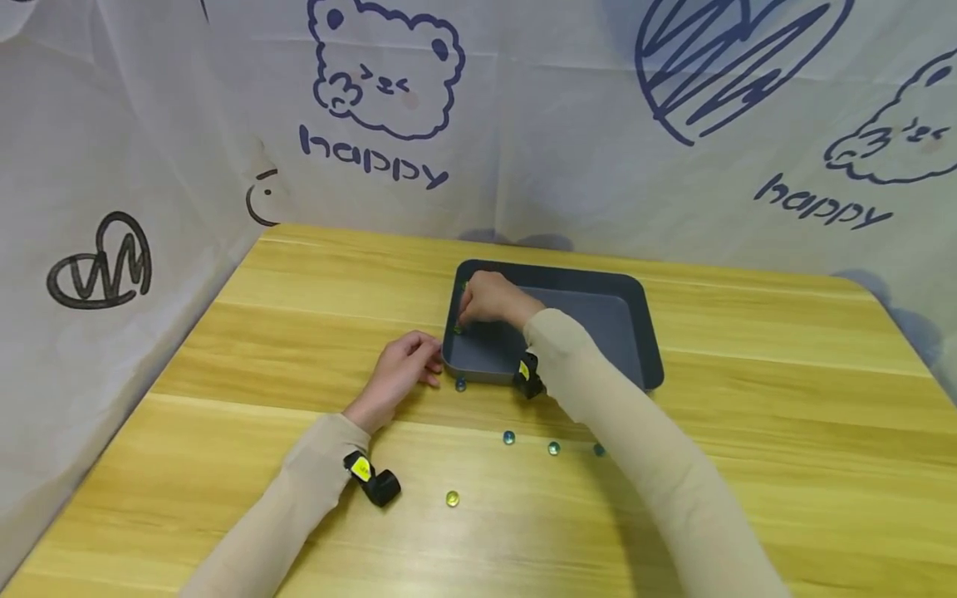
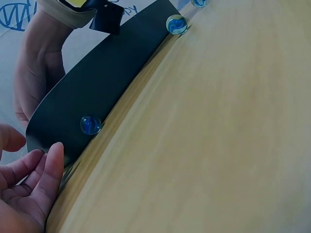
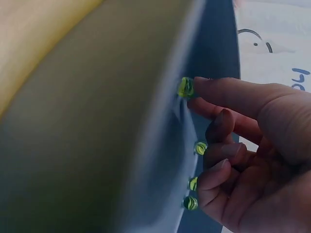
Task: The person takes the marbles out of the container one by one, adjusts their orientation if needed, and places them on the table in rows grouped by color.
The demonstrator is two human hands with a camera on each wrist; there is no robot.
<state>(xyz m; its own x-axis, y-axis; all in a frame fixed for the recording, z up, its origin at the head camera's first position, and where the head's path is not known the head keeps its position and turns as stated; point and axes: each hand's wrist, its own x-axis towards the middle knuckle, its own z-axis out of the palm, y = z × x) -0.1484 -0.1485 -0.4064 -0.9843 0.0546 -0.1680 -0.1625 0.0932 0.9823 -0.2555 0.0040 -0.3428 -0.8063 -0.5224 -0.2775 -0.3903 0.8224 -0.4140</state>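
My right hand (image 1: 489,297) reaches into the left side of a dark grey rectangular tray (image 1: 598,332). Thumb and index finger pinch a yellow-green glass marble (image 3: 185,88) at their tips, low by the tray's wall. Several more green marbles (image 3: 200,148) lie along that side, partly behind the curled fingers. Outside the tray's near left corner, my left hand (image 1: 404,365) rests on the table with loosely bent fingers, its fingertips right at the tray's wall and nothing in them. A blue-swirled marble (image 2: 90,125) sits close by, against the tray's front side.
On the wooden table (image 1: 748,399), a blue marble (image 1: 509,438) and a greenish marble (image 1: 554,448) lie before the tray, another teal one (image 1: 599,449) beside the right forearm. A yellow marble (image 1: 452,499) is nearer me. White cloth (image 1: 553,166) with drawings hangs behind.
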